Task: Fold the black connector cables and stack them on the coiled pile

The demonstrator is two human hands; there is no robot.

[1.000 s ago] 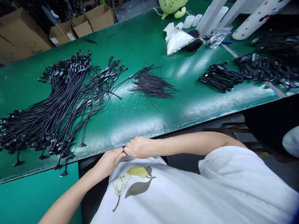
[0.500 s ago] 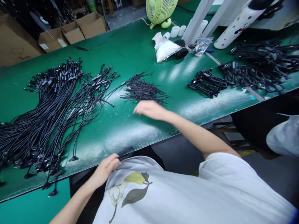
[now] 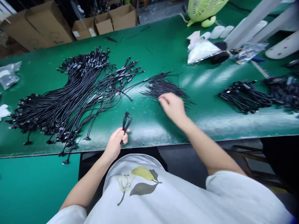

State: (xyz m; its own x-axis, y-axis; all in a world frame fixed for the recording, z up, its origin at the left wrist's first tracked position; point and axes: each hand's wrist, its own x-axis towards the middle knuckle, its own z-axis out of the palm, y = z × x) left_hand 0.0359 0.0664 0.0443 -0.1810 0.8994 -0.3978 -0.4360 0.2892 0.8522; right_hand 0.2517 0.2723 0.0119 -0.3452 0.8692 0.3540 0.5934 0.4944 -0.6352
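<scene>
My left hand [image 3: 116, 143] is closed round a folded black cable [image 3: 126, 122] that sticks up over the near edge of the green table [image 3: 149, 124]. My right hand [image 3: 172, 105] reaches out to a small heap of thin black ties [image 3: 163, 87] in the middle of the table, fingers curled in a pinch at the heap's near edge; what they hold I cannot make out. A large spread of black cables with plugs [image 3: 74, 93] lies to the left of both hands.
Another bundle of black cables [image 3: 245, 96] lies at the right. White bags [image 3: 201, 49], white rolls [image 3: 219, 31] and a yellow-green fan [image 3: 203, 9] stand at the back right. Cardboard boxes [image 3: 102, 21] sit beyond the far edge. A clear bag [image 3: 9, 76] lies far left.
My left hand has risen from my lap to the table edge with the folded cable. My right hand went from beside the left hand out to the heap of ties.
</scene>
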